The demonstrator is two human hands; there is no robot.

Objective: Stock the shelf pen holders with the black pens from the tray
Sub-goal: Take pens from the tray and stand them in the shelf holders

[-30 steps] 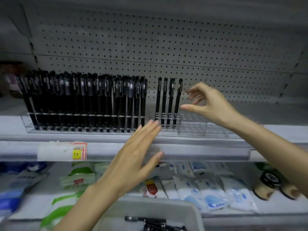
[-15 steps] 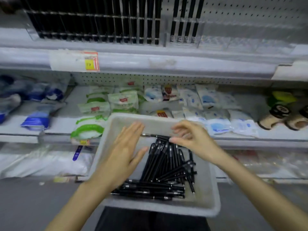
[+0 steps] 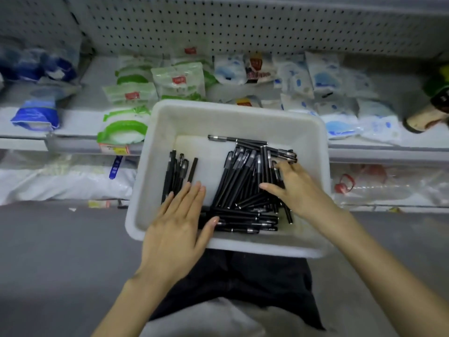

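Lowered L hand point(image 3: 179, 224) & R hand point(image 3: 298, 190) rest flat-fingered on slim black pens point(image 3: 238, 176), white tray point(image 3: 243, 117).

**Shop aisle with grey shelving**

A white pegboard panel point(image 3: 243, 25) is backing the grey shelf point(image 3: 73, 117), where green-and-white packets point(image 3: 177, 81) and blue-and-white packets point(image 3: 323, 76) are lying in loose rows. Below its front edge, clear-wrapped goods point(image 3: 60, 181) are sitting on a lower level. Grey floor point(image 3: 60, 251) is stretching out under soft, even light.
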